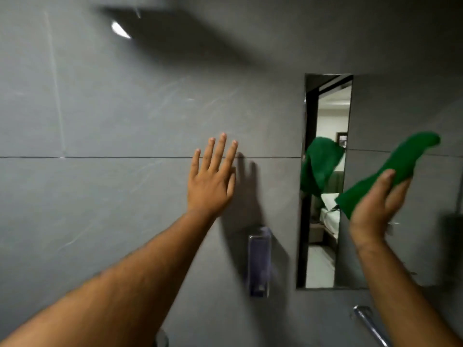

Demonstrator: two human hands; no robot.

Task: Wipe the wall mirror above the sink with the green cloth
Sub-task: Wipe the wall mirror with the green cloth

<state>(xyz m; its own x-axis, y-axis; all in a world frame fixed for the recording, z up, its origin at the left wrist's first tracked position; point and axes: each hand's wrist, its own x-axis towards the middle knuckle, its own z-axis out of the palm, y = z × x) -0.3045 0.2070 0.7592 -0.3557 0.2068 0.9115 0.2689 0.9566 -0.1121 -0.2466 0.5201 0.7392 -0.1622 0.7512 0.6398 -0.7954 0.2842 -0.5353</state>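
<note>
Presently listed, fingers first: the fingers of the right hand are curled round the middle of a dark green terry cloth, thumb on the near face, the other fingertips pinching from behind; both cloth ends hang free, one upward and one downward. The left hand has its fingers straight and spread, gripping nothing, apparently flat against the grey tiled wall to the left of the mirror. Landmark: a frameless rectangular wall mirror, its left edge plainly seen, its glass showing a doorway and a room beyond. The cloth is held in front of the mirror's right part, its green double appearing in the glass; whether it touches the surface cannot be told. A clear wall-mounted dispenser sits just left of the mirror's lower corner; a chrome tap lies below the mirror. Handling note, as judgement: spread the bunched cloth flat under the palm, press evenly, work in overlapping passes from the top edge downward, keeping the left hand braced off the glass. Obscured: the sink is out of view, the mirror's right extent is hard to separate from the wall, and motion blur softens everything.
</note>
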